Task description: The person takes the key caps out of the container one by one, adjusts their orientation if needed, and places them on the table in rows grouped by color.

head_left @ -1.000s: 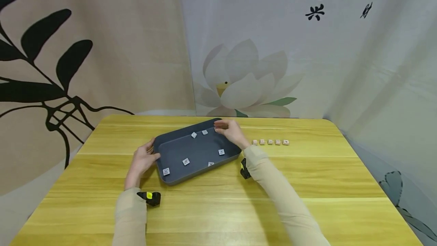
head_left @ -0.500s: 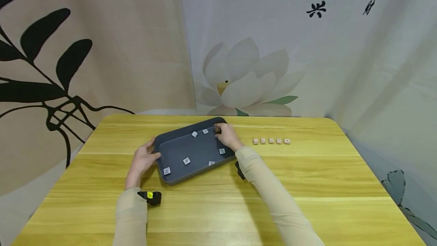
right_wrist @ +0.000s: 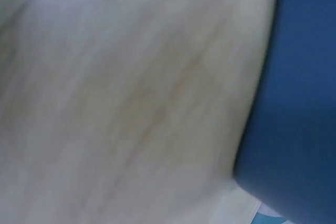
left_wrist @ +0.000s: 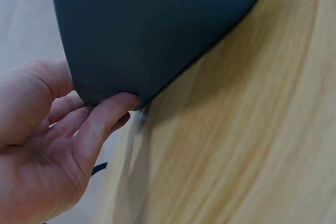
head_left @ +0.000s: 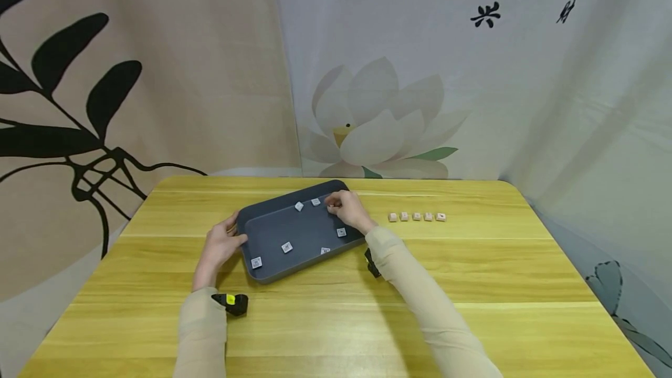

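Observation:
A dark grey rectangular tray (head_left: 310,226) lies at an angle on the table, its left end lifted slightly in the left wrist view. My left hand (head_left: 223,244) grips that end, thumb on the near side and fingers behind. Inside the tray are several small white printed blocks, among them one at the near left corner (head_left: 256,262) and one near the middle (head_left: 286,247). My right hand (head_left: 349,210) is over the far right part of the tray, fingertips pinching a small block that they mostly hide. The right wrist view shows only the tray's outer wall (right_wrist: 294,87) and blurred tabletop.
To the right of the tray, several small pale blocks (head_left: 417,216) stand in a straight row on the yellow wooden table (head_left: 472,284). Printed cloth (head_left: 394,115) hangs behind the table's far edge. A black camera sits on each wrist.
My right hand has moved down and slightly left into the tray's far right part, and its fingers have closed on a small block. My left hand keeps its grip.

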Demonstrator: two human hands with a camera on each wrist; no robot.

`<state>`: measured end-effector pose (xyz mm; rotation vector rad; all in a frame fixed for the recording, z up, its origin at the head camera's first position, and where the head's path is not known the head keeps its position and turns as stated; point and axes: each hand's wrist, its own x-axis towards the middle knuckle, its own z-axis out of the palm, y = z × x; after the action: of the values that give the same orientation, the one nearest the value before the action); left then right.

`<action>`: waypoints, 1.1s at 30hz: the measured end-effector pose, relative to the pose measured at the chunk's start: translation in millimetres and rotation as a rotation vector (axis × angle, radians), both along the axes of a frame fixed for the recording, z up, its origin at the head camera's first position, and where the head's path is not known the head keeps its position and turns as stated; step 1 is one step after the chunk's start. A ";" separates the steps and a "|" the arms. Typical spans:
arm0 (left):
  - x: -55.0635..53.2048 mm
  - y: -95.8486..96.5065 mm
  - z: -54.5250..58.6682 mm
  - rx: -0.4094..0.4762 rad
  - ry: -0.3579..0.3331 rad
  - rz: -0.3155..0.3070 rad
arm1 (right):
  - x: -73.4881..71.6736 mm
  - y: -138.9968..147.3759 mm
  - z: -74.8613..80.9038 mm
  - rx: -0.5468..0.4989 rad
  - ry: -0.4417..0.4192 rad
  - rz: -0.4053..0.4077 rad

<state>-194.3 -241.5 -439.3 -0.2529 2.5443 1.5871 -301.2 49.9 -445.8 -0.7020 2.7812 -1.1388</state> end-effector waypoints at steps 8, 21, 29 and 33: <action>0.1 -0.4 -0.3 -0.006 -0.002 0.002 | -1.3 15.3 8.0 -0.366 -0.218 0.053; -0.7 -0.9 -2.3 0.004 -0.001 0.002 | 7.2 38.9 18.6 -0.553 -0.339 0.061; -2.1 -1.7 -4.3 0.003 0.006 0.002 | 19.6 49.6 25.7 -0.447 -0.213 -0.007; -2.3 -1.6 -4.6 -0.002 0.010 0.002 | 23.7 57.4 24.9 -0.395 -0.133 -0.027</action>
<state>-196.6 -243.1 -443.9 -0.2481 2.5541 1.5899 -277.5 107.3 -420.8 -0.5874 2.4866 -1.6974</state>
